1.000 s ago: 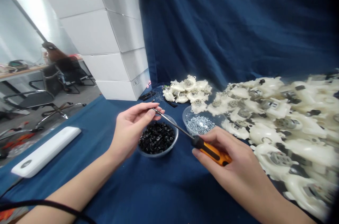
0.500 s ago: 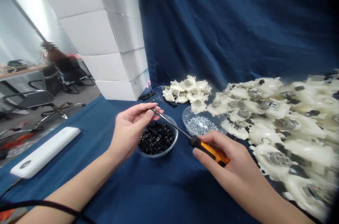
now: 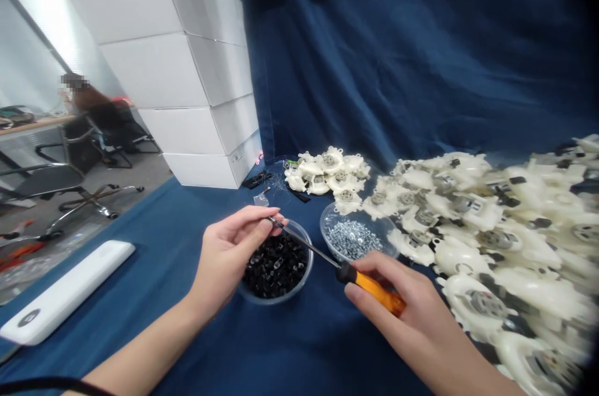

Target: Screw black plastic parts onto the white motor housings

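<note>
The orange handle of a screwdriver [image 3: 374, 291] is gripped by my right hand [image 3: 416, 315], its metal shaft slanting up and left. My left hand [image 3: 227, 249] is pinched closed around the shaft's tip; a small dark bit shows there, too small to name. Below these fingers stands a clear bowl [image 3: 311, 262] with small black plastic parts [image 3: 276, 268]. Behind the screwdriver, a second clear bowl [image 3: 324, 216] contains silver screws [image 3: 354, 240].
Cream plastic housings with metal motors [image 3: 472, 249] are heaped along the right, with a smaller pile [image 3: 327, 171] at the back. White boxes [image 3: 187, 131] are stacked at back left. A long white device [image 3: 70, 290] lies on the blue cloth [image 3: 224, 352]. A person [image 3: 88, 96] sits far left.
The view has tilted up slightly, so the table things appear lower. My left fingertips still pinch at the screwdriver's tip, and my right hand keeps its grip on the handle.
</note>
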Demonstrator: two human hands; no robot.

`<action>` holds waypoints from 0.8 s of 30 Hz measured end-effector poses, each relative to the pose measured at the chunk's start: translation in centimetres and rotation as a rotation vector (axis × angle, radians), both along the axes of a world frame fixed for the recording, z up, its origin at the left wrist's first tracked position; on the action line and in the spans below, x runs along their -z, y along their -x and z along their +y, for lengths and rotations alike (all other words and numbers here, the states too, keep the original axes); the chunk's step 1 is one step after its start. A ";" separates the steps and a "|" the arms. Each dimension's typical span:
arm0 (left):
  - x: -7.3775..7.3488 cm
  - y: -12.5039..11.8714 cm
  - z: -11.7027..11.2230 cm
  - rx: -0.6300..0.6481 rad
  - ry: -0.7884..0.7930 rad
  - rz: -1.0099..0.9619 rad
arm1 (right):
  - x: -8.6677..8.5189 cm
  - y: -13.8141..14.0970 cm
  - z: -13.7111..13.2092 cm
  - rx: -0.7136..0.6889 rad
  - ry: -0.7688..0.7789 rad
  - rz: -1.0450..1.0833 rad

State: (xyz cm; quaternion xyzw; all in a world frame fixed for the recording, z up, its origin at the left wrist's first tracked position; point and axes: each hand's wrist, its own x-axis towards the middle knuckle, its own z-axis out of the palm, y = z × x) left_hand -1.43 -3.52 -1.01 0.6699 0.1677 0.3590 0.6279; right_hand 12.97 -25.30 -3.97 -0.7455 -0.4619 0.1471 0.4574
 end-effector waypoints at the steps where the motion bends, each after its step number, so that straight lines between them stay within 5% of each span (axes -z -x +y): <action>1: 0.0 0.0 0.1 0.007 -0.019 0.011 | 0.0 -0.1 0.0 -0.022 0.016 -0.011; 16: 0.7 -0.1 0.9 0.021 0.060 0.089 | 1.5 -0.9 0.2 0.077 -0.056 -0.156; 24: 0.7 -0.1 0.8 0.032 0.016 0.093 | 0.9 -0.5 0.0 0.026 0.057 0.077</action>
